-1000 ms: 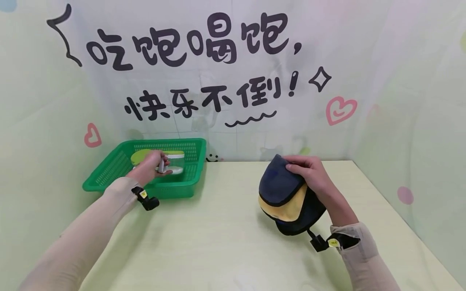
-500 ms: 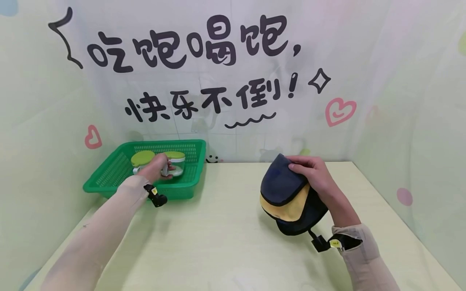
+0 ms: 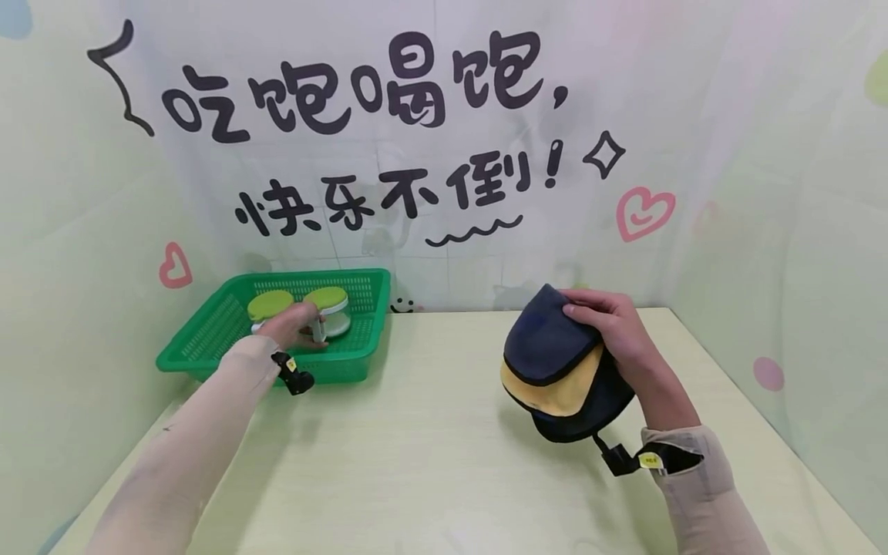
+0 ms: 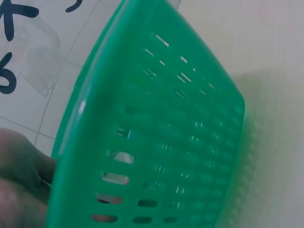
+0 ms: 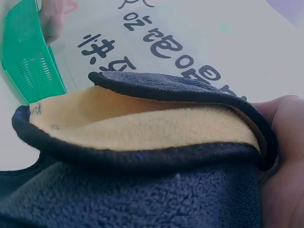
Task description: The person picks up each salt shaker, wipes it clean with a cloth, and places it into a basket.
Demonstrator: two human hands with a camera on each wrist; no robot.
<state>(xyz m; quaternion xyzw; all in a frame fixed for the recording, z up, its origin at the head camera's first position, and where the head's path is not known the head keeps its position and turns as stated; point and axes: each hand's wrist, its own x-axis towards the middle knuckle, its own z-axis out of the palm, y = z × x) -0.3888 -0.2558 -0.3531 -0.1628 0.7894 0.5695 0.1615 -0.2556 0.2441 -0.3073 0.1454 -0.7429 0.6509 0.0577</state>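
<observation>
In the head view my left hand [image 3: 291,325] reaches into the green basket [image 3: 354,371] and grips the white handle of a clear jar [image 3: 337,324] with a green lid. A second green-lidded jar [image 3: 270,305] stands left of it, partly hidden by this hand. My right hand [image 3: 613,320] pinches the top corner of a folded towel [image 3: 551,339], dark blue and yellow with black edging, which hangs over the table. The right wrist view shows the folds of the towel [image 5: 142,185] parted, with the yellow side inside. From the left wrist, the basket wall [image 4: 161,114] hides the jars.
The pale table [image 3: 416,447] runs back to a printed wall curtain [image 3: 444,270] with large black characters. The basket stands at the back left, near the side curtain [image 3: 76,308]. Its raised rim lies between the left wrist and the jars.
The held jar has tilted and shifted slightly beside the other one, whose lid now shows more. The left forearm has swung a little right. The right hand has moved slightly right with the towel.
</observation>
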